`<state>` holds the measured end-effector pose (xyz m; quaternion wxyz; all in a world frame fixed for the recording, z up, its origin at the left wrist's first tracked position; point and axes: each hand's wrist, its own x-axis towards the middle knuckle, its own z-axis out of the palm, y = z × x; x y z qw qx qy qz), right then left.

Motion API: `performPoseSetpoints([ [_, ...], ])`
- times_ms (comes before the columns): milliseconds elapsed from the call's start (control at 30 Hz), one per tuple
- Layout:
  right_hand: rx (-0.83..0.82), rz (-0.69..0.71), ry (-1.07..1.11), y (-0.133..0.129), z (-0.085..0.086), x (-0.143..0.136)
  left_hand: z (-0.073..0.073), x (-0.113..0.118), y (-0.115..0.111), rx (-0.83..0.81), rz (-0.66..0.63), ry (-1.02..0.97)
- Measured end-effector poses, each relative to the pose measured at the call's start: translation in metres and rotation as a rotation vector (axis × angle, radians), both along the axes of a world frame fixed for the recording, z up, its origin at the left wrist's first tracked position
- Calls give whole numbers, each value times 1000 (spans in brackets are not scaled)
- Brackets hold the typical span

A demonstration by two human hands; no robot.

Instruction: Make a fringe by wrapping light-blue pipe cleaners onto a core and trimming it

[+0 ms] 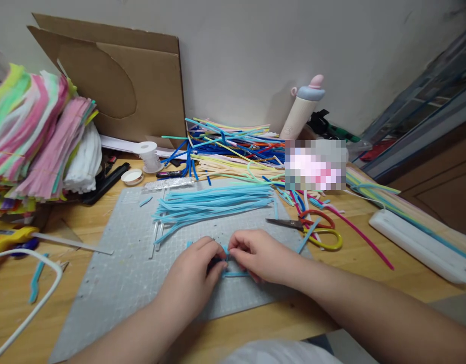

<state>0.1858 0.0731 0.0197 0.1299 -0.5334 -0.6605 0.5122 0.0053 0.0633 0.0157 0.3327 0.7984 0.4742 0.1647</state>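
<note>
Close together over the grey cutting mat (pixel 123 273), both my hands pinch a blue pipe cleaner (pixel 236 274) that shows between and below the fingers. My left hand (pixel 197 270) has its fingers curled, with thumb and forefinger near the tips of the other hand. My right hand (pixel 258 253) pinches from the other side, fingertips almost meeting the left ones. Much of the piece is hidden by the fingers. Just beyond them lies a bundle of light blue pipe cleaners (pixel 218 202). Scissors (pixel 320 232) with red and yellow handles rest to the right.
Thick bundles of coloured pipe cleaners (pixel 36 131) stand at the left, above a yellow glue gun (pixel 13 235). Loose mixed pipe cleaners (pixel 233 146) fill the back, beside a leaning bottle (pixel 303 108). Cardboard (pixel 149 86) leans on the wall; a white power strip (pixel 418 245) lies right.
</note>
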Motion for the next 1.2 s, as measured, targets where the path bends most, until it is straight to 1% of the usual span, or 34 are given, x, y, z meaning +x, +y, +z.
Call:
performPoseSetpoints([
  [100, -208, -12, 113, -1, -4, -4, 1, 0, 0, -4, -12, -6],
  [167, -322, -11, 186, -1, -4, -7, 0, 0, 0, 0, 14, -12],
  [267, -415, -17, 252, 1, 0, -8, -1, -1, 1, 1, 70, -8],
  [333, -446, -28, 275, 3, 2, -7, -1, -2, 2, -11, 55, 1],
  [433, -459, -22, 285, 4, 3, -5, 2, -3, 2, -24, 20, 12],
  [567, -460, 17, 287, 4, 0, -3, 3, -2, 1, -12, 20, 15],
  [800, -391, 42, 136, 1, 6, -7, 1, -1, 0, 7, 12, 31],
  [900, -316, 54, 94, -1, 1, -7, 2, -1, -1, 15, 5, 32],
  [1000, -281, 29, 102, -3, -6, -7, 3, -1, -3, 26, -9, 42],
  [1100, -284, 11, 126, -3, -11, -7, 3, -1, -4, 64, -26, 73],
  [1200, -306, -15, 164, -2, -10, -10, 3, -2, -1, 134, -40, 105],
])
